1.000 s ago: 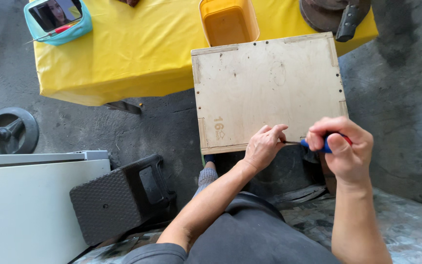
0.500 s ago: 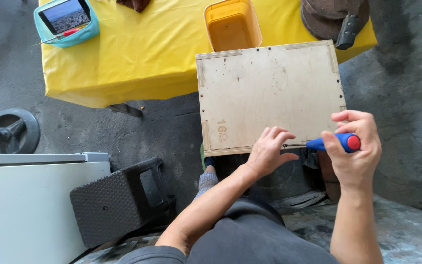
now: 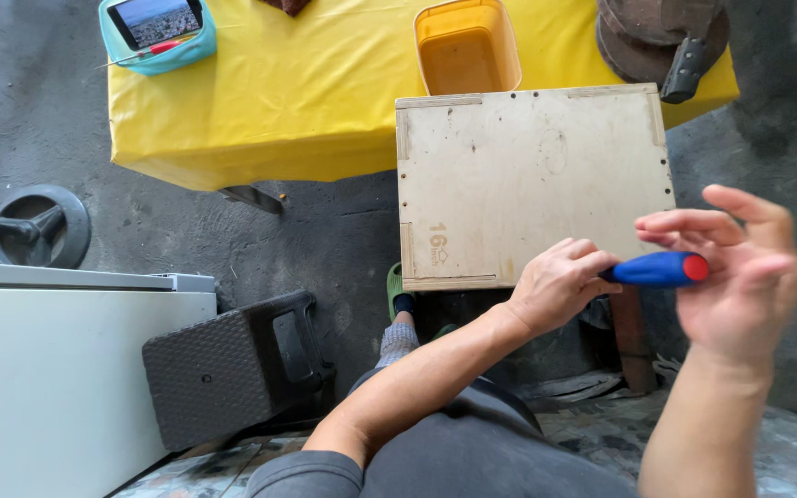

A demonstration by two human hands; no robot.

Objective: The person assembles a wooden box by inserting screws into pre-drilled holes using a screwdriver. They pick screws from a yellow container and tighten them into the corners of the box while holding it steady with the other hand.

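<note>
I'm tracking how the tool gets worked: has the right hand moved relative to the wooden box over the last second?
Yes. The right hand has swung rightward past the wooden box's right edge, fingers now open around the blue-handled tool.

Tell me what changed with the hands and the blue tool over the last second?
The right hand opened from a closed grip, its fingers now spread loosely around the blue-handled, red-capped screwdriver. The left hand stayed at the tool's front, against the edge of the pale plywood box, which did not move.

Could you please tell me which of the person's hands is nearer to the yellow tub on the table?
Left. The left hand rests at the wooden box's near edge, below the yellow tub; the right hand is farther right, at the blue-handled tool.
</note>
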